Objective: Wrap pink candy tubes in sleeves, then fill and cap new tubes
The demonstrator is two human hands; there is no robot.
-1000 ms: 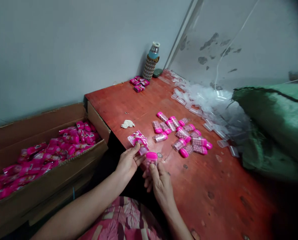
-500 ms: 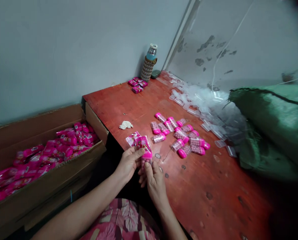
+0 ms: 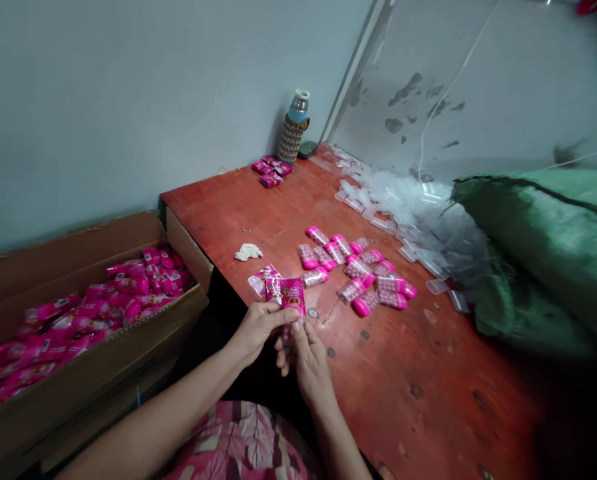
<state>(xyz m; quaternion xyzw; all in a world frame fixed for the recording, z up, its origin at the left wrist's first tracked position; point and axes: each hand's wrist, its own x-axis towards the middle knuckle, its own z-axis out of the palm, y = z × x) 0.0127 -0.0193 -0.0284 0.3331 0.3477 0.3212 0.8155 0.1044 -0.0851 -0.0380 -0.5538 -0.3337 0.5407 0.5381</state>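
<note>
Pink wrapper [image 3: 294,295], pinched by the left hand's fingers [image 3: 281,316], meets a bottle [image 3: 287,336] the right hand [image 3: 312,365] pinches; more bottles [image 3: 357,269] lie at 2 o'clock. Sleeving seems underway, needing careful alignment.

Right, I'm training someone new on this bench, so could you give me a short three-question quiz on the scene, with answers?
1. What lies beside the bottle in a woven cover?
A) a cardboard box
B) small pink packets
C) a pair of scissors

2. True or false: the clear plastic pieces lie nearer the green sack than the crumpled white lump does.

3. What is the main colour of the printed wrapper held between the left hand and the right hand?

Key: 1 B; 2 true; 3 pink.
</note>
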